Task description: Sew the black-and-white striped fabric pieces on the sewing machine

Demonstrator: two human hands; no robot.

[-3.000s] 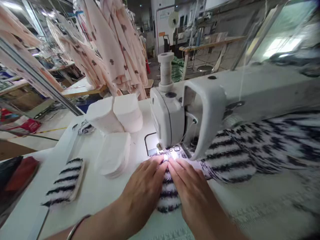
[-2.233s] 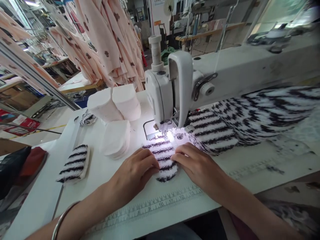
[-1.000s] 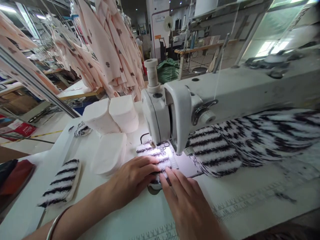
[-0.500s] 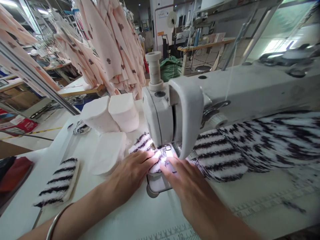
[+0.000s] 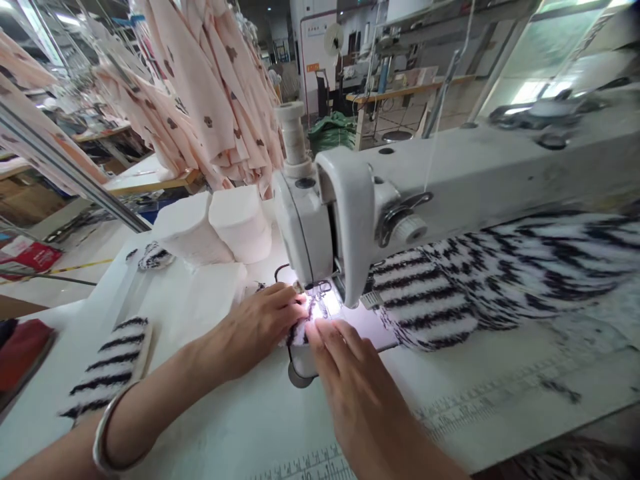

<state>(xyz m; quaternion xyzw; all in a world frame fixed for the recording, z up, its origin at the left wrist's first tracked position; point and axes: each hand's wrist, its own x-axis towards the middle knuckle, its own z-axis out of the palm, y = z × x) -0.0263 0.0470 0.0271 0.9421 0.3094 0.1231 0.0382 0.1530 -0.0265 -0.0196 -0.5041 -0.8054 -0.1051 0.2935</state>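
Observation:
A small piece of black-and-white striped plush fabric (image 5: 299,333) lies under the lit needle area of a white sewing machine (image 5: 345,220). My left hand (image 5: 253,323) is closed on the fabric's left side, its fingertips close to the presser foot (image 5: 316,288). From the near side, my right hand (image 5: 357,380) holds the fabric's front edge, fingers drawn together and tips by the needle plate. Both hands cover much of the piece.
Stacks of white pads (image 5: 240,223) stand behind my left hand. A striped plush piece (image 5: 113,363) lies at left. More striped plush (image 5: 425,297) is bunched beneath the machine arm. Pink garments (image 5: 200,87) hang behind, and a metal pole (image 5: 75,167) rises at left.
The fabric has shifted and turned under the needle, so less of it shows behind my left hand. My right hand has drawn slightly left and toward me. The view has swung a little.

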